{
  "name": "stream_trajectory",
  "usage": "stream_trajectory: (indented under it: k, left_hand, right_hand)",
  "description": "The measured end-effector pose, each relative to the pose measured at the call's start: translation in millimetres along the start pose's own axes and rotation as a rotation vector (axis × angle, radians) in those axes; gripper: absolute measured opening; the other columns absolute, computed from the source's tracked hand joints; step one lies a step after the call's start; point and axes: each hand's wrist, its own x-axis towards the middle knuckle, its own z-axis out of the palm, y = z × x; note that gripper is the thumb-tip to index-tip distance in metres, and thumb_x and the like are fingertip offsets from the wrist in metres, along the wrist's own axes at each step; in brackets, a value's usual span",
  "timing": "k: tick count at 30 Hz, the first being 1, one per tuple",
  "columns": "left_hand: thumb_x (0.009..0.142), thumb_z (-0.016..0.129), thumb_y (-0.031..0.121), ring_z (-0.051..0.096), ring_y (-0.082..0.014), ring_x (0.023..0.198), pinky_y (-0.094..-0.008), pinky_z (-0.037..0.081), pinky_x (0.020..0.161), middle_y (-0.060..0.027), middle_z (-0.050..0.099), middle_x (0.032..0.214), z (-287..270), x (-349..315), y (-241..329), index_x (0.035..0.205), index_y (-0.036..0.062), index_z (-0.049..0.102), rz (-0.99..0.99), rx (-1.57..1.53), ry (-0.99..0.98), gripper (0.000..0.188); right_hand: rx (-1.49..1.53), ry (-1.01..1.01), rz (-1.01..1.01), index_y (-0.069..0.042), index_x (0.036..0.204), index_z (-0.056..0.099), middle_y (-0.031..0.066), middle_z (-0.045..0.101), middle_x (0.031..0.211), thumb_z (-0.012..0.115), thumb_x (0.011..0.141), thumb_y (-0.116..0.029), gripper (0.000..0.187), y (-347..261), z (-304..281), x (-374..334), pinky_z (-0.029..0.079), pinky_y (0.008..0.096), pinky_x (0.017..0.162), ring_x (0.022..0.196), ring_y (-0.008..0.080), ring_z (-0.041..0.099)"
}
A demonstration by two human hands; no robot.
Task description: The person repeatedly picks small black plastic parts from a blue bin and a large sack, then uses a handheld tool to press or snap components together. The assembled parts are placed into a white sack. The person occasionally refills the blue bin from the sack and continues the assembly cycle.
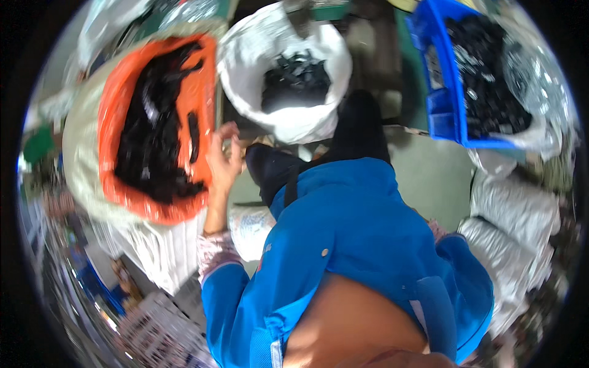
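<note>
Black parts [147, 135] lie in orange liner [205, 92], head view, left of frame, its mouth spread wide, prob. for quick reach. Our L hand [223, 161] is by its rim, fingers loosely parted, apparently empty; R hand's hidden, can't tell grip. White sack [242, 73], top ctr., & blue crate [453, 86], upper R, sit close, presumably for access.

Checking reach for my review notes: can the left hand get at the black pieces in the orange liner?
Likely yes: the left hand is right beside the orange liner, and nothing visible covers the black pieces.
</note>
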Motion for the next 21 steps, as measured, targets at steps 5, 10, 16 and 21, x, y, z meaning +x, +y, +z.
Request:
stream_trajectory:
  k: [5,10,16,21]
  left_hand:
    - [0.087,0.057,0.003,0.067,-0.0152,0.077,-0.0276,0.052,0.07,-0.0092,0.068,0.081,71,28,45,0.096,0.0007,0.065,0.088,-0.128,-0.341,0.012]
    - [0.089,0.055,0.005,0.064,-0.0117,0.074,-0.0245,0.05,0.068,-0.0082,0.068,0.083,91,60,82,0.097,-0.0003,0.064,-0.067,-0.136,-0.66,0.013]
    - [0.09,0.054,-0.002,0.067,-0.0163,0.082,-0.0277,0.053,0.073,-0.0093,0.067,0.091,99,95,108,0.096,-0.0003,0.063,-0.294,-0.269,-0.695,0.011]
    - [0.091,0.052,0.003,0.063,-0.0217,0.094,-0.0326,0.053,0.079,-0.0162,0.059,0.114,168,166,169,0.12,0.0016,0.044,-0.471,-0.649,-0.651,0.03]
  right_hand:
    - [0.185,0.039,0.12,-0.004,0.097,0.064,0.0108,0.061,0.078,0.052,0.089,-0.014,0.017,-15,33,-7,0.05,0.0304,0.064,0.073,0.0192,0.061]
    - [0.325,0.057,0.201,-0.004,0.097,0.063,0.011,0.061,0.078,0.052,0.09,-0.015,0.018,-26,37,-10,0.05,0.0304,0.064,0.073,0.0193,0.061]
    - [0.421,0.063,0.235,-0.003,0.097,0.063,0.0112,0.061,0.079,0.052,0.09,-0.016,0.019,-41,2,-2,0.05,0.0304,0.064,0.074,0.0195,0.061]
    - [0.472,0.034,0.272,-0.003,0.098,0.062,0.0113,0.061,0.08,0.052,0.09,-0.017,0.019,-31,-35,-8,0.05,0.0305,0.064,0.074,0.0196,0.06]
